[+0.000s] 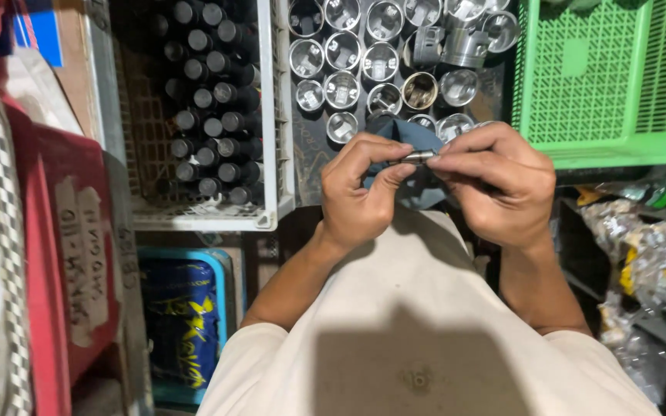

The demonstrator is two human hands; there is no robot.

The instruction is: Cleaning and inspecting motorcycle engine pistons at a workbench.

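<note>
A short, shiny metal cylindrical pin (418,157) is held level between the two hands, just in front of the person's chest and above the near edge of a group of pistons. It is pinched at one end by the thumb and fingertips of the left hand (362,192), which are closed on it, and at the other end by the thumb and forefinger of the right hand (495,181), likewise clamped on it. A crumpled blue-grey cloth (418,139) is seen behind and beneath the pin, bunched between both hands and touching them. Just beyond the hands, a cluster of silvery round metal pistons (383,62) is set upright, open ends up, on a dark surface. To the left of these, a white plastic crate (271,115) is filled with dark cylindrical parts (210,100) standing on end. To the right, a green perforated plastic basket (610,77) is placed. Lower left, a red box (55,270) and a blue-edged packet (183,323) are visible.
</note>
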